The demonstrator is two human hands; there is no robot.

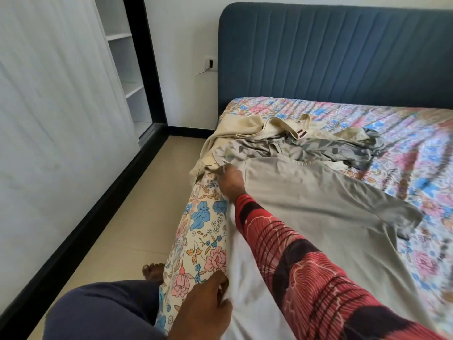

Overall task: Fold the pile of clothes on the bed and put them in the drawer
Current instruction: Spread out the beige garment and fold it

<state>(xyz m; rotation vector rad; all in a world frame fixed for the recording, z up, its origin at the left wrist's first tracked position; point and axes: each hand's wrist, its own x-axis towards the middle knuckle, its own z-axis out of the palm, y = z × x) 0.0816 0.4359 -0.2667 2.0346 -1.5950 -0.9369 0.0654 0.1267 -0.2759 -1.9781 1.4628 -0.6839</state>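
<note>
Grey garment spread along the bed's near edge, a hand at each end of that side

The grey garment (318, 217) lies flat on the bed (404, 148), long axis running from the person toward the headboard (343, 52); the left hand (208, 305) pinches its near corner at the bed's edge; the right hand (231, 179), reaching across, seems to grip the far corner, fingers partly hidden; the unfolded pile (294, 143) sits just beyond, between garment and headboard; open bedspread lies on the side away from the edge, giving room to fold across.
</note>
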